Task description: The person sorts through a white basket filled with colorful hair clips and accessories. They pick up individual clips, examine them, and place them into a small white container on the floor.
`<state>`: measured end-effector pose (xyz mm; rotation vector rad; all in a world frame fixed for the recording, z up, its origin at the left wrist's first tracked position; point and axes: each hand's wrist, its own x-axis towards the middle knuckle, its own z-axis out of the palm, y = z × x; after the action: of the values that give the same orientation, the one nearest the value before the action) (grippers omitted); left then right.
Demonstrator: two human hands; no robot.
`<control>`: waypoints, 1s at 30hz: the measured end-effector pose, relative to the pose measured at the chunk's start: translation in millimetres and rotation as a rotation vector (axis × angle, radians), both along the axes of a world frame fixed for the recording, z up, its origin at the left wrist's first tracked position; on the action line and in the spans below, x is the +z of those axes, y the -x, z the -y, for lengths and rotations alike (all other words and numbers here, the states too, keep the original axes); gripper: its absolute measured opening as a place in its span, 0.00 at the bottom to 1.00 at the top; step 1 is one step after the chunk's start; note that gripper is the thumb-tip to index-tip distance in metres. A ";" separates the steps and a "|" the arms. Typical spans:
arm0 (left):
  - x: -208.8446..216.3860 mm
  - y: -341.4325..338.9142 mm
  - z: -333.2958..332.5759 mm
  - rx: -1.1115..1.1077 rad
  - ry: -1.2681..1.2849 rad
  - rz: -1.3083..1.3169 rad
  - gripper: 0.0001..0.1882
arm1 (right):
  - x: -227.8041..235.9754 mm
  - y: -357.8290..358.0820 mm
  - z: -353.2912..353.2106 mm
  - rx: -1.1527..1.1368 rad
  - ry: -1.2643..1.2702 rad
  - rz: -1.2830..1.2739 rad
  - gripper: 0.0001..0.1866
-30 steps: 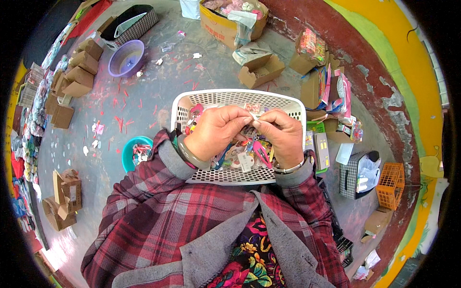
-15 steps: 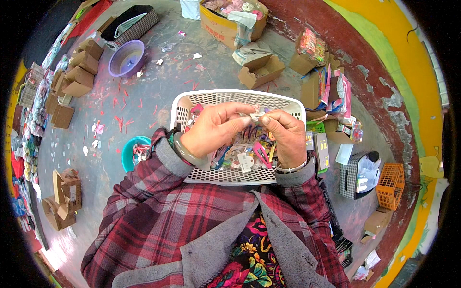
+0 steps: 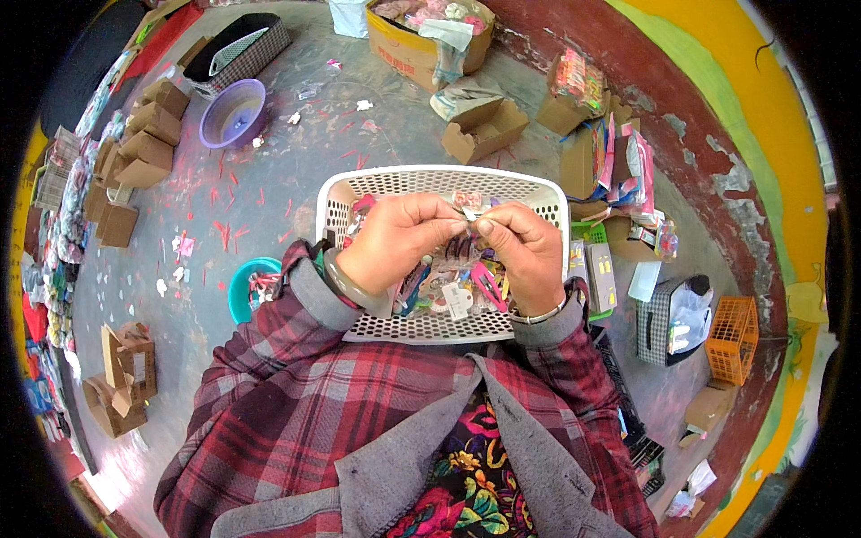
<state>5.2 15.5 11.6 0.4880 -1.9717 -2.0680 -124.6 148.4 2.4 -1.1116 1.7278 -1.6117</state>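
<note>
Both hands meet over a white perforated plastic basket, thumbs and fingertips pinched close together. Between them is a small white tag-like piece, with a pinkish printed bit showing just above it. My left hand grips it from the left and my right hand from the right. Dark curved pieces in clear plastic show right under the fingertips; whether they hang from the tag cannot be made out. Lower in the basket are a pink hair clip, a white tag and several small colourful accessories.
A teal bowl stands left of the basket, a green tray right of it. Farther off are a purple basin, open cardboard boxes, an orange crate and a checked bin. Red scraps litter the floor.
The pinched fingertips have shifted slightly, and more of the pinkish bit shows above them. The view has moved a little; both hands keep their hold over the basket.
</note>
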 end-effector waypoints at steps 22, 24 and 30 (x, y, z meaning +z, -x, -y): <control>1.8 1.4 8.7 -0.052 -0.413 0.189 0.07 | 2.6 20.6 -9.7 -0.146 0.018 0.728 0.07; -2.6 0.7 5.6 0.006 -0.391 0.136 0.07 | 7.7 27.1 -17.2 -0.049 -0.084 0.628 0.07; -4.2 1.3 6.0 -0.080 -0.198 0.158 0.07 | 10.4 35.7 -47.7 0.047 -0.195 0.480 0.09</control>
<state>3.9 9.6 7.4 0.6397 -1.9071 -2.3545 -160.3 196.0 12.8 -0.6043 1.4845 -1.4915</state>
